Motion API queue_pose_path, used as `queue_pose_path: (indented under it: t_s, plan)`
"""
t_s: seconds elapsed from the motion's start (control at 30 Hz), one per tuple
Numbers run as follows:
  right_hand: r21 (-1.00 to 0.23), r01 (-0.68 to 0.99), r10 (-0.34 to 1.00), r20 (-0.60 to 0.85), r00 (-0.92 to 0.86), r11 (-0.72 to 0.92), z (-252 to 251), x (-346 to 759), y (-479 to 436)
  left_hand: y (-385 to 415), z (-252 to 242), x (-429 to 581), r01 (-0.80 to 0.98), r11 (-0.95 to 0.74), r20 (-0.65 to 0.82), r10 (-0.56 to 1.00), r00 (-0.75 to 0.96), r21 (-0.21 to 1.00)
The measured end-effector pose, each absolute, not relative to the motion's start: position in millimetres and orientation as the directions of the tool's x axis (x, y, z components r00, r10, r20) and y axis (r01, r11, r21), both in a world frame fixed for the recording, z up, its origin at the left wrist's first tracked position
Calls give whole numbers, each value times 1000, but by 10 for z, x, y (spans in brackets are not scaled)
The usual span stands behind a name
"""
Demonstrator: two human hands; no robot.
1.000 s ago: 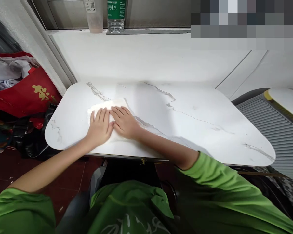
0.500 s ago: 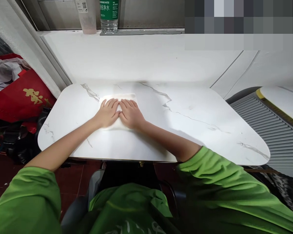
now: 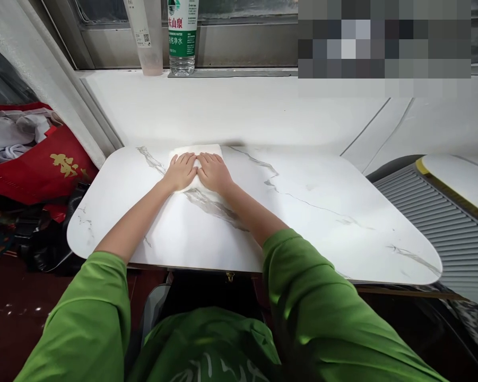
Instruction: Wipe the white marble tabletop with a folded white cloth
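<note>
A white cloth (image 3: 197,149) lies flat on the white marble-patterned table (image 3: 322,233), against its far edge left of the middle. My left hand (image 3: 182,172) presses on the cloth's left part, palm down, fingers stretched forward. Beside it, my right hand (image 3: 214,172) lies palm down on the right part, fingers also straight. The two hands nearly touch at the thumbs and index fingers. Much of the cloth is hidden under them. Neither hand is closed around anything.
A water bottle (image 3: 182,40) and a translucent plastic cup (image 3: 150,50) stand on the window ledge behind the table. To the left, a red bag (image 3: 40,172) holds clothes. A ribbed grey panel (image 3: 441,223) stands at the right, beyond the table's rounded edge.
Both hands have slid the cloth away from me, up to the table's far edge. A grey vein on the tabletop is now uncovered behind them. The view has tilted up slightly.
</note>
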State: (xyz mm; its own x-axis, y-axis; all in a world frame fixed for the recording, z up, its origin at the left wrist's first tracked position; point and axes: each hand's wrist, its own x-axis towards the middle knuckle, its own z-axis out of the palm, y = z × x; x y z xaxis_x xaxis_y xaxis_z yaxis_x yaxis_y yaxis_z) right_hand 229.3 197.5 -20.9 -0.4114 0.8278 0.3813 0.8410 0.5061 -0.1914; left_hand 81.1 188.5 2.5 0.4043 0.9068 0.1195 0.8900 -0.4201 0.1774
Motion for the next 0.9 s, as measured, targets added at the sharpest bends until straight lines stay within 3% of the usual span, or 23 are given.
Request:
queue_pose_path:
  t_s: [0.27, 0.53, 0.9]
  plan:
    - [-175, 813, 804, 365, -470, 555, -239, 2580, 1378, 1220, 32, 1009, 899, -417, 121, 907, 403, 134]
    - [-180, 778, 767, 405, -498, 601, -252, 3151, 486, 376, -58, 1494, 864, -496, 217, 855, 471, 81]
    - [-224, 821, 818, 401, -413, 525, -244, 3292, 682, 690, -3, 1688, 836, -522, 124, 853, 508, 168]
